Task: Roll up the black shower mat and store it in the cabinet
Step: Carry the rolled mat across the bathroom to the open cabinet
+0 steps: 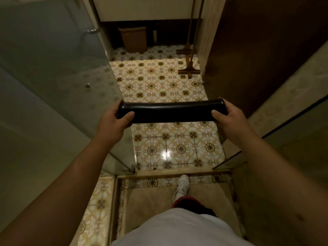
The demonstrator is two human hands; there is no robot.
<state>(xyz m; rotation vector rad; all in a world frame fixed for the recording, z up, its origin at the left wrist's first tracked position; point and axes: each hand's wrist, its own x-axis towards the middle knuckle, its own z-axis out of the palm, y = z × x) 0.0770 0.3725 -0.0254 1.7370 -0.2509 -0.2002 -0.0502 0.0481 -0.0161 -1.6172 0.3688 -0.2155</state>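
The black shower mat (171, 111) is rolled into a tight tube and held level, crosswise, above the patterned floor tiles. My left hand (113, 119) grips its left end with the thumb on top. My right hand (229, 116) grips its right end the same way. A white cabinet front (142, 8) shows at the far end of the room, above a dark gap.
A glass shower panel (53, 77) runs along my left; a dark wooden door (257, 50) stands on my right. A brown waste bin (134, 39) sits under the cabinet. Two long-handled floor tools (189, 68) lean at the right. A low tiled step (170, 181) lies by my white shoe (182, 185).
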